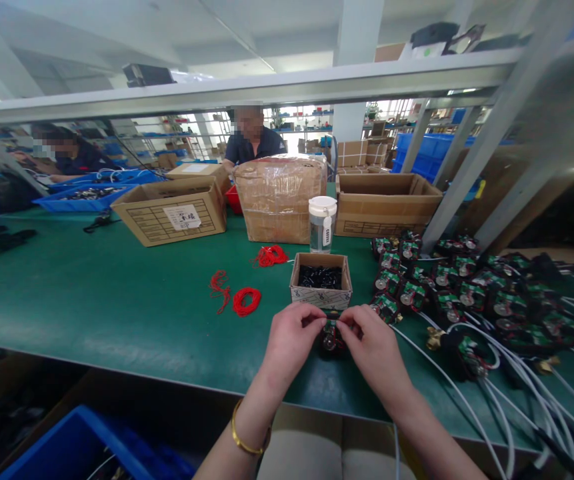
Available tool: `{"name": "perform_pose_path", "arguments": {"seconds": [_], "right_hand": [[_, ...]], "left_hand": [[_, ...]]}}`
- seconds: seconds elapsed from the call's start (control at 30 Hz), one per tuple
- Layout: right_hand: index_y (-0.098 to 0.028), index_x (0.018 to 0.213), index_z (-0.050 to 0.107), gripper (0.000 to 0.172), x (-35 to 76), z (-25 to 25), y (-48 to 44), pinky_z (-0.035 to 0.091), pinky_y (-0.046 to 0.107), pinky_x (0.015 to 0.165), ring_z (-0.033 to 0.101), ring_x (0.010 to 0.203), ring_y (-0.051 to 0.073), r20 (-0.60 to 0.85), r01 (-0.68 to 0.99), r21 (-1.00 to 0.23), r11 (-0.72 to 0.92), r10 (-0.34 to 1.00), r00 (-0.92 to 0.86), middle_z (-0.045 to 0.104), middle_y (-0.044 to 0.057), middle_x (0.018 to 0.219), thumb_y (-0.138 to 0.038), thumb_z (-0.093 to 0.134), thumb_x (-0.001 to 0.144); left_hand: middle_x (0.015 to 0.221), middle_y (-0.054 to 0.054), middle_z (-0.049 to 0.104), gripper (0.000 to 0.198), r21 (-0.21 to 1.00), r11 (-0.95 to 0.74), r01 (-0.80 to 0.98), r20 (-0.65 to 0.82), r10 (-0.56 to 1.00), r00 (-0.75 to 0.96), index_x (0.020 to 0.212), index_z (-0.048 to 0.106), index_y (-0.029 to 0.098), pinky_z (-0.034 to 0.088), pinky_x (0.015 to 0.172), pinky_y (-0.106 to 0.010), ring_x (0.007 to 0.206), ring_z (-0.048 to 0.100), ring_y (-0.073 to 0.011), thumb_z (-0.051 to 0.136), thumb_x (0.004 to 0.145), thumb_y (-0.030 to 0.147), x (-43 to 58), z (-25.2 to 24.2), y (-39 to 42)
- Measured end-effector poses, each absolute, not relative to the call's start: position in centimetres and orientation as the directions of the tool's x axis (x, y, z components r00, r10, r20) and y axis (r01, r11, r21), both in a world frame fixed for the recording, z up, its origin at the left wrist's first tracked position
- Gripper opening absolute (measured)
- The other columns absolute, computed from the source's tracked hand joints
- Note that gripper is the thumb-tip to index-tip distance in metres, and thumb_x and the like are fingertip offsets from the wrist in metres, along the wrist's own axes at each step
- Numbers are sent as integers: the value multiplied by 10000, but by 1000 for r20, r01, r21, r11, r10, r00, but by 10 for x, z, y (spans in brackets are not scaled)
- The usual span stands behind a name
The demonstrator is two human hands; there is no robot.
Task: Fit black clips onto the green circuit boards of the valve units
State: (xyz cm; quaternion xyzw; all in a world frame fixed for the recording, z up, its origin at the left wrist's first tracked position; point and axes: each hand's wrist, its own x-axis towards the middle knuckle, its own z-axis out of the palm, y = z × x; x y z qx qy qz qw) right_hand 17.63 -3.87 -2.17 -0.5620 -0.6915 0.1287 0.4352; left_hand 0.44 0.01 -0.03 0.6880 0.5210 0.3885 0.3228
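Observation:
My left hand (291,341) and my right hand (374,347) meet over the green table, both pinched on one small black coil part with a green label (330,335). The part sits just in front of a small open cardboard box (321,297) holding several small black pieces. A heap of the same green-labelled coil parts with white cables (467,293) spreads to the right of my right hand. A gold bangle is on my left wrist.
Red wire loops (246,301) lie left of the small box, a white-capped clear jar (322,224) behind it. Larger cardboard boxes (174,212) stand at the back, where two people sit. A blue bin (77,447) sits below the table edge. A metal shelf frame (459,173) slants at right.

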Motion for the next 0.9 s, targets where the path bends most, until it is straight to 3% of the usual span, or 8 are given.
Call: {"name": "perform_pose_path", "arguments": {"seconds": [0.2, 0.57, 0.77, 0.9], "right_hand": [[-216, 873, 576, 148, 172, -24, -37, 423, 327, 688, 545, 758, 208, 499, 682, -647, 340, 866, 42, 563, 29, 861, -237, 495, 995], [-225, 877, 552, 171, 169, -28, -37, 430, 339, 717, 543, 806, 227, 527, 727, -613, 308, 845, 86, 561, 45, 888, -264, 469, 1022], [-219, 882, 569, 162, 167, -29, -37, 443, 341, 706, 541, 789, 223, 518, 705, -646, 294, 847, 122, 571, 51, 887, -277, 483, 1005], [-216, 869, 596, 165, 169, -30, -34, 448, 329, 684, 554, 748, 211, 457, 619, -738, 267, 873, 169, 583, 41, 871, -329, 532, 972]], "left_hand": [[820, 11, 733, 154, 821, -299, 486, 250, 954, 164, 804, 787, 241, 505, 768, -280, 800, 671, -166, 708, 811, 109, 5, 0, -1], [776, 15, 701, 147, 854, -234, 464, 192, 972, 138, 799, 775, 222, 517, 705, -259, 703, 650, -141, 705, 778, 95, 9, 0, 3], [792, 6, 718, 117, 852, -250, 460, 215, 968, 128, 793, 773, 221, 515, 718, -271, 714, 650, -148, 697, 807, 133, 10, -2, 3], [785, 11, 708, 127, 869, -215, 445, 176, 976, 127, 794, 773, 210, 510, 716, -256, 711, 651, -136, 704, 791, 105, 9, -3, 4]]}}
